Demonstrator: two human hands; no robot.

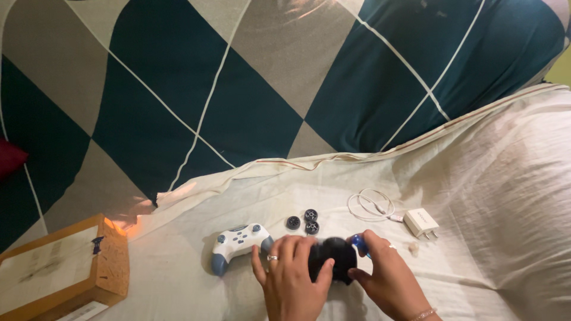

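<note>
While three small black wheels (304, 221) lie loose on the white sheet (488, 196), my left hand (289, 274) and right hand (385, 277) both clasp the black toy body (333, 257). Blue-tipped tool (357, 241) pinched in right; no wheel visibly mounted yet.

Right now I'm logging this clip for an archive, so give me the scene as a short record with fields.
surface: white cloth over a bed, teal and grey checked sheet behind
left hand: on a dark rounded object, ring on one finger
right hand: on the same object's right side, beside a small blue part
left of the hands: white and blue game controller
above the hands: three small black wheels
right: white charger with coiled cable
far left: cardboard box
</note>
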